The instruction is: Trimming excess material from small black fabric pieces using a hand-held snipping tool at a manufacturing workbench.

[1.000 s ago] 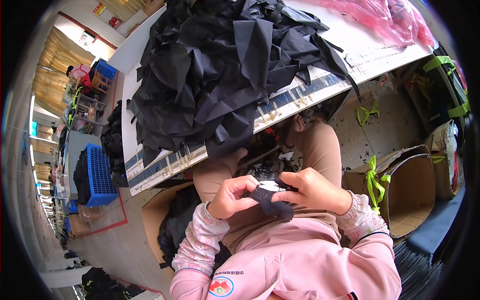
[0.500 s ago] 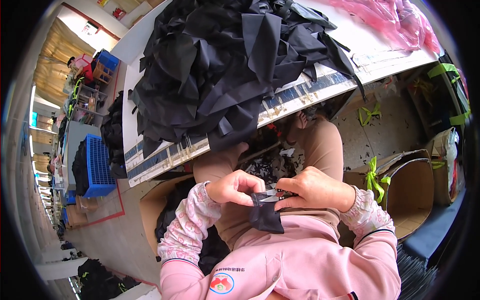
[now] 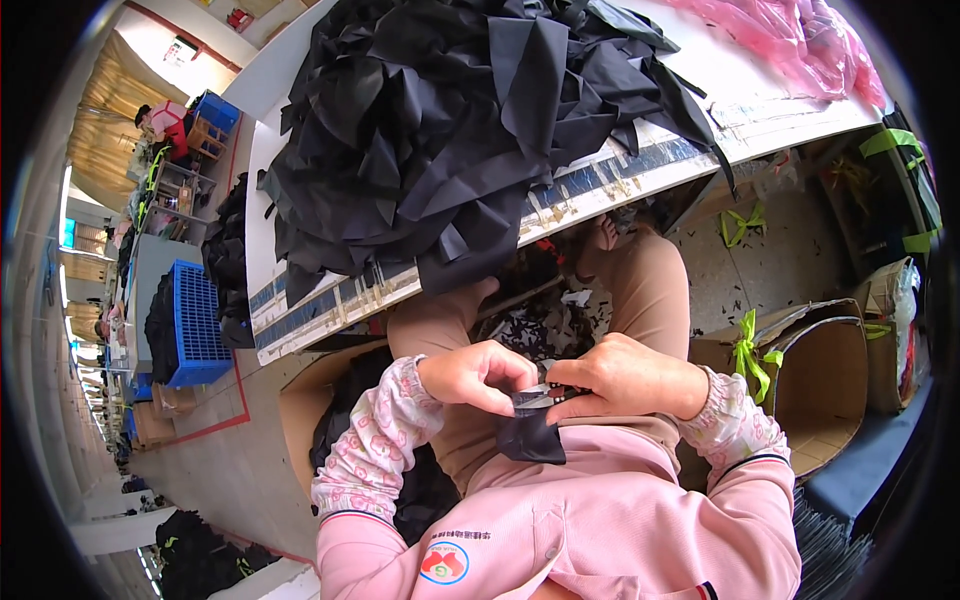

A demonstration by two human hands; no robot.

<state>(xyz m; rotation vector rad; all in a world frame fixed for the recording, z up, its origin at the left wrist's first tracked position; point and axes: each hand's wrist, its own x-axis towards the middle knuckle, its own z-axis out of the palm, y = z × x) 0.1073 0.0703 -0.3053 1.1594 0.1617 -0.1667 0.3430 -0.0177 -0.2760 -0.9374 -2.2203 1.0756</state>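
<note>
1. a small black cloth piece [image 3: 530,440] hangs over the wearer's lap, between the hands; the metal blades of small snips [image 3: 545,396] lie at its upper edge.
2. the left hand [image 3: 478,375] pinches that edge between thumb and fingers; the right hand [image 3: 628,378] is wrapped round the snips' dark handles. from here i cannot tell whether the blades are biting.
3. a second ago i saw the piece curled under the fingers; now it hangs flatter, the blades along its top. i take that to mean the edge is lined up for the snips.
4. beyond the hands, dark and pale scraps [image 3: 530,335] litter the space between legs in tan trousers [image 3: 650,290].
5. ahead, a heap of black cloth [image 3: 430,150] covers much of a white tabletop [image 3: 728,72]; a pink plastic bag [image 3: 800,45] lies at its right.
6. to my right stands a cardboard box [image 3: 820,390] with a lime ribbon [image 3: 748,358]; far left, a blue crate [image 3: 200,335].
</note>
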